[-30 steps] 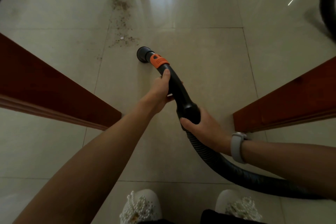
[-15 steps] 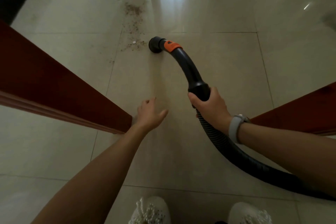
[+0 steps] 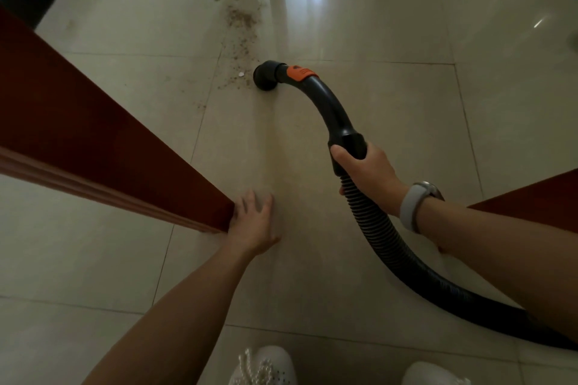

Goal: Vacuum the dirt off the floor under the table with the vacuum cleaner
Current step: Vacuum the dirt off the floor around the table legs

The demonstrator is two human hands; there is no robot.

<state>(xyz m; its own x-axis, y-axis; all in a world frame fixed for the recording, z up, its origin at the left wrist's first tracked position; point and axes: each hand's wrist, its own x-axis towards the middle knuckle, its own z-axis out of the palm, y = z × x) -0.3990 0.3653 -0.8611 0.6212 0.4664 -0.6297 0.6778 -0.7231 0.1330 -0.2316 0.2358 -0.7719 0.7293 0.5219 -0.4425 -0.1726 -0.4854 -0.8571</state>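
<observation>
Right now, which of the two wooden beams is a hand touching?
The wooden beam on the left: the left hand rests against its end. The wooden beam on the right goes untouched.

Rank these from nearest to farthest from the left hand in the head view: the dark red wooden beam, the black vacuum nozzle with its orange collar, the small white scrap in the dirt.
1. The dark red wooden beam: its end touches the left hand.
2. The small white scrap: ahead, in the dirt.
3. The black vacuum nozzle: ahead, just right of the scrap; these two are too close to call.
</observation>
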